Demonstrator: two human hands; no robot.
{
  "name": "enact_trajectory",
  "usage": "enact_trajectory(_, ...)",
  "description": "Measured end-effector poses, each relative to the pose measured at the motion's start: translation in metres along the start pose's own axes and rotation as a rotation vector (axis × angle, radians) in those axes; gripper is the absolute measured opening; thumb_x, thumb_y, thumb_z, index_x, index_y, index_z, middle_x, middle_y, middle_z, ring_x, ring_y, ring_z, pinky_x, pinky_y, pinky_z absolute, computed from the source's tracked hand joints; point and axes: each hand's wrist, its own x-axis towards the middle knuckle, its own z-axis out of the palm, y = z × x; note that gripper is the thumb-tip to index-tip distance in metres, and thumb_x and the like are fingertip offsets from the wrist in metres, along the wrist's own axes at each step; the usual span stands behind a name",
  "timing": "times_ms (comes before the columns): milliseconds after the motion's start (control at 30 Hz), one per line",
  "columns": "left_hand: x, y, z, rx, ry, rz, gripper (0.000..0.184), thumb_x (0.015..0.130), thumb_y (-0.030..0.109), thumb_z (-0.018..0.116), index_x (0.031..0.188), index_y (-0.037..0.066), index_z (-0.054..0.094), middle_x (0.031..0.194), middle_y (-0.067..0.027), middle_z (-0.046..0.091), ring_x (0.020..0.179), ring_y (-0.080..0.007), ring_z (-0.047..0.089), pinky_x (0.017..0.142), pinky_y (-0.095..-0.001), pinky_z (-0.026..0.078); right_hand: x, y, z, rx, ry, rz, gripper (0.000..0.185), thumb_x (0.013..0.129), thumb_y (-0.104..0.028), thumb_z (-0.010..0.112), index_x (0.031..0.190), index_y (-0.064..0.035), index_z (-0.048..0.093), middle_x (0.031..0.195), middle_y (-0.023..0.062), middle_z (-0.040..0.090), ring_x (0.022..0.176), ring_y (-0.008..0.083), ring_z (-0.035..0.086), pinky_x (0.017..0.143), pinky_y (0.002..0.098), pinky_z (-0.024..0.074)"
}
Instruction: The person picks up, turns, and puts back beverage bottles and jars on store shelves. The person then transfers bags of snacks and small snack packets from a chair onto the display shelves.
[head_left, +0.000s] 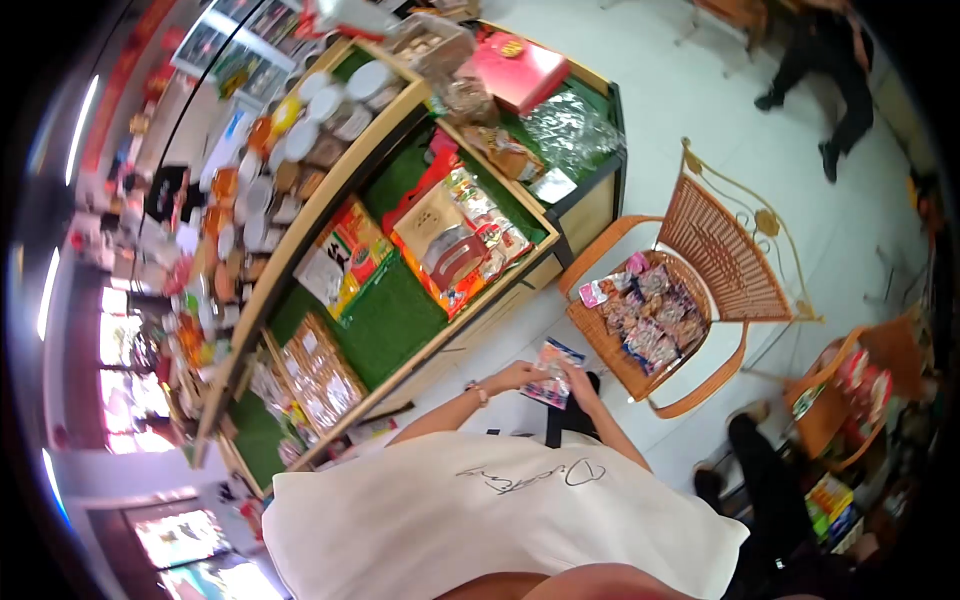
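Note:
Both hands are closed on a small clear snack packet (552, 372) with blue and pink print, in front of my white shirt (500, 510). My left hand (513, 376), with a watch (477, 392) on the wrist, grips the packet's left edge. From the other side, my right hand (579, 385) holds its right edge. What is inside the packet is too small to make out. Close by on the right stands a wicker chair (622, 352), its seat piled with several similar packets (655, 318).
On the left, a wood-edged display stand (400, 350) lined with green holds bagged foods and, higher up, lidded jars (325, 105). A pink box (512, 70) sits on its far end. People's dark-clothed legs (765, 480) show at lower right and upper right, near another chair (860, 390).

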Motion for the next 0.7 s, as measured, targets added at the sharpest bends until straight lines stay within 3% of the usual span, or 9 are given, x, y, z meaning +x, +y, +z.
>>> enact_trajectory(67,-0.035,-0.015,0.002,-0.161,0.104,0.035,0.047,0.078,0.055,0.054,0.087,0.010,0.066,0.068,0.0036,0.057,0.057,-0.0065,0.046,0.048,-0.0219,0.035,0.020,0.018,0.021,-0.129,-0.159,0.045,0.037,0.089,-0.033,0.045,0.093,-0.0001,0.062,0.084,0.0008,0.062,0.077,0.0081,0.055,0.069,0.0235,0.0431)
enact_trajectory(133,-0.095,-0.012,0.002,-0.361,0.228,0.100,0.047,0.077,0.056,0.055,0.089,0.011,0.065,0.069,0.0032,0.057,0.057,-0.0067,0.046,0.048,-0.0224,0.035,-0.003,-0.027,0.073,-0.299,-0.204,-0.055,0.034,0.088,-0.032,0.046,0.090,-0.0016,0.061,0.082,-0.0003,0.060,0.073,0.0069,0.054,0.066,0.0218,0.0429)
enact_trajectory(167,-0.108,-0.033,-0.002,-0.342,0.202,0.043,0.050,0.075,0.057,0.057,0.092,0.010,0.062,0.074,0.0027,0.057,0.062,-0.0068,0.048,0.052,-0.0215,0.037,0.000,-0.009,0.091,-0.126,-0.185,0.008,0.029,0.087,-0.034,0.052,0.076,-0.0087,0.059,0.066,-0.0070,0.050,0.058,0.0031,0.040,0.052,0.0205,0.0315)
enact_trajectory(267,-0.207,-0.028,0.015,-0.312,0.340,0.180,0.050,0.076,0.056,0.058,0.096,0.010,0.060,0.079,0.0022,0.057,0.067,-0.0068,0.049,0.056,-0.0216,0.039,-0.047,-0.028,0.154,-0.298,-0.338,-0.036,0.028,0.087,-0.034,0.052,0.077,-0.0087,0.059,0.066,-0.0076,0.049,0.057,0.0027,0.039,0.051,0.0207,0.0327)
enact_trajectory(300,-0.227,-0.044,0.022,-0.358,0.371,0.146,0.050,0.076,0.052,0.060,0.100,0.009,0.060,0.083,0.0012,0.059,0.073,-0.0075,0.052,0.060,-0.0216,0.041,-0.070,-0.035,0.178,-0.374,-0.334,-0.022,0.032,0.086,-0.034,0.053,0.070,-0.0075,0.058,0.061,-0.0055,0.050,0.055,0.0044,0.041,0.049,0.0234,0.0339)
enact_trajectory(433,-0.241,-0.162,0.063,-0.721,0.582,0.411,0.046,0.078,0.040,0.065,0.107,0.006,0.058,0.094,-0.0031,0.062,0.084,-0.0104,0.056,0.069,-0.0251,0.046,-0.105,-0.001,0.242,-0.901,-0.454,-0.158,0.043,0.084,-0.035,0.055,0.054,-0.0041,0.052,0.052,0.0006,0.050,0.051,0.0080,0.044,0.045,0.0267,0.0350)
enact_trajectory(467,-0.278,-0.157,0.074,-0.827,0.659,0.561,0.040,0.080,0.033,0.064,0.107,0.004,0.057,0.094,-0.0032,0.061,0.085,-0.0111,0.056,0.071,-0.0269,0.046,-0.120,-0.006,0.269,-0.914,-0.568,-0.119,0.042,0.084,-0.035,0.055,0.055,-0.0045,0.053,0.052,-0.0002,0.049,0.050,0.0077,0.043,0.045,0.0257,0.0348)
enact_trajectory(533,-0.322,-0.182,0.090,-1.063,0.581,0.424,0.036,0.081,0.028,0.063,0.106,0.003,0.057,0.096,-0.0041,0.060,0.086,-0.0108,0.055,0.072,-0.0259,0.045,-0.138,0.029,0.302,-0.790,-0.678,-0.075,0.034,0.083,-0.035,0.057,0.065,-0.0063,0.055,0.056,-0.0041,0.047,0.051,0.0063,0.041,0.044,0.0236,0.0312)
enact_trajectory(700,-0.401,-0.258,0.125,-1.102,0.831,0.576,0.038,0.082,0.026,0.062,0.111,0.003,0.053,0.100,-0.0049,0.059,0.086,-0.0100,0.055,0.072,-0.0255,0.045,-0.190,0.082,0.396,-0.879,-0.850,-0.004,0.036,0.081,-0.037,0.060,0.072,-0.0033,0.053,0.063,-0.0011,0.050,0.056,0.0078,0.044,0.049,0.0229,0.0357)
